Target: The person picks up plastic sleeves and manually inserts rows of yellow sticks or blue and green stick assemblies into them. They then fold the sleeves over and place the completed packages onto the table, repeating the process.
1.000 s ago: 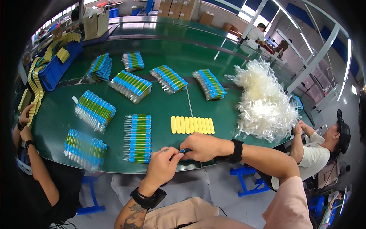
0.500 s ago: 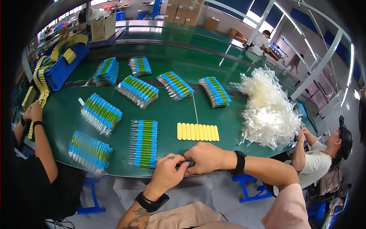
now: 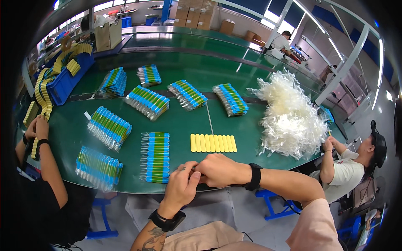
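Close together at the table's front edge, my left hand (image 3: 181, 186) and my right hand (image 3: 218, 170) meet with fingers closed. Between the fingertips is something small and mostly hidden, which I cannot make out. Just beyond my right hand lies a row of flat yellow strips with rounded ends (image 3: 213, 143), side by side. Left of my hands, a neat column of blue and green strips in clear sleeves (image 3: 155, 157) lies flat, near my left fingers. More bundles of the same sleeved strips (image 3: 109, 127) are fanned out further left and beyond.
A big heap of clear plastic sleeves (image 3: 293, 121) covers the table's right side. At the far left stands a blue bin (image 3: 69, 83) with yellow strips. Co-workers' hands (image 3: 39, 127) work at the left edge; another person (image 3: 347, 167) sits at the right.
My two hands have shifted slightly left and the small thing between them shows less. The view has turned a little. The rows on the table look unchanged.
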Tool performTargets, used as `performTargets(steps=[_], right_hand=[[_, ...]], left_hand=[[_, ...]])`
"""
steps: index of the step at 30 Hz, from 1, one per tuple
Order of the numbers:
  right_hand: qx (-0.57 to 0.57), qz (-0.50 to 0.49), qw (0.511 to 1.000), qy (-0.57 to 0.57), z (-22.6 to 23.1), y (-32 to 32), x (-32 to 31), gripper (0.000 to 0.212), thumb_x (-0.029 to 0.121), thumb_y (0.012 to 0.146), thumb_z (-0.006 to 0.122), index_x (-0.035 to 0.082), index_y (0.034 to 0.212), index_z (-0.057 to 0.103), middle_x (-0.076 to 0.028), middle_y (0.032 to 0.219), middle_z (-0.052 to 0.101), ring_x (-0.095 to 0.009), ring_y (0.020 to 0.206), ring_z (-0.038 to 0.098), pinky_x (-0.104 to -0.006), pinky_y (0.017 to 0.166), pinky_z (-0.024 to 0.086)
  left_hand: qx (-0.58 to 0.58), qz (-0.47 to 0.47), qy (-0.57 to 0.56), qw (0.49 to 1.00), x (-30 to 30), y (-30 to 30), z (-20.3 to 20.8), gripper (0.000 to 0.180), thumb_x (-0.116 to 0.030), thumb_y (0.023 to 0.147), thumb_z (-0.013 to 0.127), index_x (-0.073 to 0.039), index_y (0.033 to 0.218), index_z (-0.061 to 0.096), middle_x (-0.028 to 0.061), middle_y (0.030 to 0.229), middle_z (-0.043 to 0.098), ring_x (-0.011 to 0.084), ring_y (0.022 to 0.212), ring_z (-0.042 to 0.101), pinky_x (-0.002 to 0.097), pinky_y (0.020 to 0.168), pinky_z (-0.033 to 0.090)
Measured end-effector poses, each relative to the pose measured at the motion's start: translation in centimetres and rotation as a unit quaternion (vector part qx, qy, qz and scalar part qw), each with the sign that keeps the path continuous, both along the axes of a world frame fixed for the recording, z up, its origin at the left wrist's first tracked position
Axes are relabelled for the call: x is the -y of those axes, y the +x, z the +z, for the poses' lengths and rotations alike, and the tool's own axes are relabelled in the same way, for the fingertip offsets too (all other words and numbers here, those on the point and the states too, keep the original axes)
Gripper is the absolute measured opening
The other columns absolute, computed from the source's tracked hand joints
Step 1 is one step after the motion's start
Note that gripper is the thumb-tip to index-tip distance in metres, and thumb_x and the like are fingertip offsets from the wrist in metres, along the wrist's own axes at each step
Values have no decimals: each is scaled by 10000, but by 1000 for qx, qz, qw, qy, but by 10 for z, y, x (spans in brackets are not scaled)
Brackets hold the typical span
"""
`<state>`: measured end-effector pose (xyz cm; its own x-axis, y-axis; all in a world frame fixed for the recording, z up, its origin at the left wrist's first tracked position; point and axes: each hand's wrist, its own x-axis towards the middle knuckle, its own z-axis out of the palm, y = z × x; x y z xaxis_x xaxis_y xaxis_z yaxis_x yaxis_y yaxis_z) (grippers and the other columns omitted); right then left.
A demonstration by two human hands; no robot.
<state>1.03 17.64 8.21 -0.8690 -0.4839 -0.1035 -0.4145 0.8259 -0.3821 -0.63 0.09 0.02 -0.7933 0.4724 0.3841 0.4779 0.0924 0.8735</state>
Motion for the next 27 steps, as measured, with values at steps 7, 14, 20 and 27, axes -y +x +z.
performTargets(steps=[7, 14, 20, 27], right_hand=[[35, 23, 999, 7, 2, 1, 0, 184, 188, 794, 726, 25, 879, 728, -201, 702, 681, -406, 687, 679, -496, 676, 555], [145, -32, 989, 14, 12, -14, -5, 252, 245, 800, 780, 27, 914, 727, -206, 727, 690, -398, 724, 686, -485, 692, 550], [153, 10, 988, -15, 9, -12, -7, 242, 252, 797, 792, 30, 869, 724, -183, 693, 676, -373, 671, 665, -451, 653, 527], [205, -36, 977, -44, 3, -17, -22, 289, 287, 791, 805, 6, 813, 738, -166, 632, 643, -337, 581, 617, -423, 583, 484]], left_hand=[[63, -17, -22, 998, 2, 3, 6, 351, -280, 977, 566, 11, 1161, 637, 247, 963, 690, 430, 878, 672, 479, 774, 524], [10, 0, -31, 999, -1, 4, 10, 294, -244, 940, 624, -4, 1104, 672, 145, 760, 699, 357, 813, 661, 437, 732, 517], [15, -1, -45, 999, -3, 4, 13, 229, -214, 914, 665, -10, 1014, 694, 122, 735, 701, 337, 796, 655, 436, 734, 514], [-48, -18, -30, 998, -3, 2, 9, 137, -125, 897, 662, 2, 899, 713, 136, 765, 692, 325, 767, 640, 416, 685, 505]])
